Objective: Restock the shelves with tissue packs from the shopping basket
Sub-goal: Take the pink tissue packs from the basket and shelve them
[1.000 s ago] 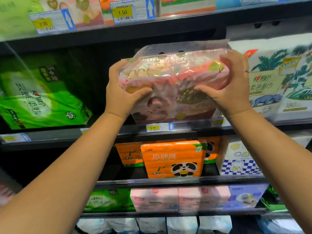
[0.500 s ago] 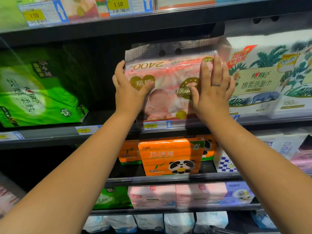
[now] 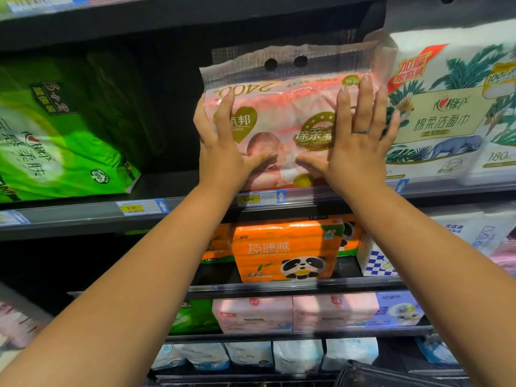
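Observation:
A pink tissue pack (image 3: 290,107) with a baby picture and a clear plastic header stands upright on the upper shelf (image 3: 83,216), between a dark gap on its left and a white pack on its right. My left hand (image 3: 223,146) lies flat against the pack's left front, fingers straight, thumb pointing inward. My right hand (image 3: 354,143), wearing a ring, presses flat on its right front. The shopping basket (image 3: 371,375) shows only as a dark edge at the bottom.
A green tissue pack (image 3: 55,141) lies at the left of the same shelf. A white pack with palm and elephant print (image 3: 452,113) stands at the right. Orange panda packs (image 3: 287,250) fill the shelf below, pink and white packs lower still.
The pink pack went from gripped at its ends and tilted to standing upright on the shelf. Both hands shifted onto its front face with flat fingers, and it sits deeper now.

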A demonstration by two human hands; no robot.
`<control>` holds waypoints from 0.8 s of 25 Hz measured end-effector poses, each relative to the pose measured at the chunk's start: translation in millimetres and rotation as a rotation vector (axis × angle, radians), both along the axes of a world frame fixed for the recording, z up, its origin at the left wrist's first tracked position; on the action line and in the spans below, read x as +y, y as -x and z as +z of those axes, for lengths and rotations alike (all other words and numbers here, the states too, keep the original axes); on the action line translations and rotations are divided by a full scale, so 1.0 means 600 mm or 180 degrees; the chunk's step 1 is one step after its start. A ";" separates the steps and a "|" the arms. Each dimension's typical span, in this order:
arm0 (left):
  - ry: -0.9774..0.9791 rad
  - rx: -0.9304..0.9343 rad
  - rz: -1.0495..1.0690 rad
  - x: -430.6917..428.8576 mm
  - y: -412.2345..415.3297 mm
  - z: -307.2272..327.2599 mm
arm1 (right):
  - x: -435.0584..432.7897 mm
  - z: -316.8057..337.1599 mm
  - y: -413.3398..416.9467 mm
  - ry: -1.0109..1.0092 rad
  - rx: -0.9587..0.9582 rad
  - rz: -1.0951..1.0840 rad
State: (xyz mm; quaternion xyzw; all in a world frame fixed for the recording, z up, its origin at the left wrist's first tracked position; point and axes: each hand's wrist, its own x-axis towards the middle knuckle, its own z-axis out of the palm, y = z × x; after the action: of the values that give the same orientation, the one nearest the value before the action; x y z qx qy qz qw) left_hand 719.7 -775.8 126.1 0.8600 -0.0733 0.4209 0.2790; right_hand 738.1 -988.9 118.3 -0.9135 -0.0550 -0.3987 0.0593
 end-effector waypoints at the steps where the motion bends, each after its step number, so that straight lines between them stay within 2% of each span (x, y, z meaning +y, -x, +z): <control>1: -0.0006 0.0022 0.0018 0.000 0.002 0.001 | 0.000 -0.001 0.000 0.0037 0.0016 -0.0018; 7: -0.0466 0.0428 0.0218 0.007 0.032 0.024 | 0.005 0.016 0.028 0.0133 0.0348 -0.0210; 11: -0.1002 0.0195 0.0783 0.009 0.071 0.029 | 0.011 0.003 0.073 0.0030 0.0606 -0.0164; 17: -0.1603 0.0313 0.0436 -0.003 0.120 -0.042 | 0.018 -0.054 0.146 -0.0137 0.0599 -0.0179; 20: -0.1687 0.0595 -0.0077 -0.004 0.150 -0.103 | 0.015 -0.101 0.198 -0.0181 0.0642 -0.0216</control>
State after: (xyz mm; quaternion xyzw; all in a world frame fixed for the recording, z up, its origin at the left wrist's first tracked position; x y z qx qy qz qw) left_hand 629.5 -778.5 64.2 0.9372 -0.1650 0.3025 0.0548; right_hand 619.3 -980.1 57.8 -0.9483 -0.0064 -0.3078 0.0769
